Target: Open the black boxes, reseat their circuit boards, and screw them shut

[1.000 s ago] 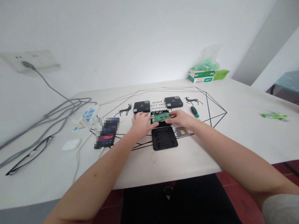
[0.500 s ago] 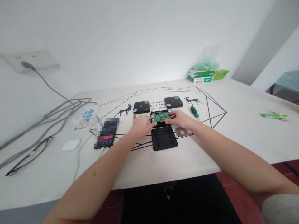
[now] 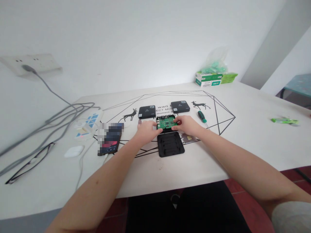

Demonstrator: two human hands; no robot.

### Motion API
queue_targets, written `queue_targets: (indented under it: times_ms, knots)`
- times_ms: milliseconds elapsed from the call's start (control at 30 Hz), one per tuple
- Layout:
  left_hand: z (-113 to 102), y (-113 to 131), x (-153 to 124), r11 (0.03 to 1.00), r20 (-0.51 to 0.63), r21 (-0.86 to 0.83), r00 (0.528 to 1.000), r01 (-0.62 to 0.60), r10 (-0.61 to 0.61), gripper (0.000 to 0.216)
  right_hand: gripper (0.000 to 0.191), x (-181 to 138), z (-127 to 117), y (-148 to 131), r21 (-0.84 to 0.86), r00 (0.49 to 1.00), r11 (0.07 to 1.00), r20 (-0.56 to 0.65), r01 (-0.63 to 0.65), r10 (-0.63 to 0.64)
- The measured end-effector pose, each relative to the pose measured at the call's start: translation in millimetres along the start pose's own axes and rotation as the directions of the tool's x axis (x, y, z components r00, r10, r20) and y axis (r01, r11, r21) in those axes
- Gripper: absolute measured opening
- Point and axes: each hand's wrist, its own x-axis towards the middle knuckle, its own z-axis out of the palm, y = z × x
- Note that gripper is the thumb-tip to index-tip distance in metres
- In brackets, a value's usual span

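A green circuit board (image 3: 167, 122) lies inside a black case shell (image 3: 167, 130), whose rim shows behind and in front of it. My left hand (image 3: 146, 132) grips the board at its left end, thumb at the near corner. At the right end, my right hand (image 3: 186, 125) holds the board between thumb and fingers. Just in front lies a flat black cover (image 3: 170, 144), its ribbed inner side up. Partly behind my right wrist is a metal plate (image 3: 189, 138) with a gold-coloured square.
Two closed black boxes (image 3: 147, 112) stand behind the case. A green-and-black screwdriver (image 3: 201, 116) lies to the right. Leftward are a phone (image 3: 113, 139), a white earphone case (image 3: 74, 151), glasses (image 3: 30, 163) and grey cables (image 3: 63, 113). Small cartons (image 3: 209, 79) stand by the wall.
The circuit board has shifted slightly toward me within the shell, covering more of its front part. Both hands stay at its ends.
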Motion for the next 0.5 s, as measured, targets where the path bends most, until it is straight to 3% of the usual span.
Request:
queue_targets:
  times_ms: [233, 500]
  knots:
    - [-2.4, 4.8, -3.4, 1.000, 0.007, 0.016, 1.000, -0.002, 0.002, 0.035, 0.025, 0.7, -3.0, -0.1, -0.083, 0.997, 0.993, 0.006, 0.081, -0.081]
    - [0.8, 0.2, -3.1, 0.989, 0.024, -0.140, 0.999, 0.035, -0.032, 0.036, 0.029, -2.9, -7.7, -3.3, -0.095, 0.997, 0.993, 0.032, 0.067, -0.064]
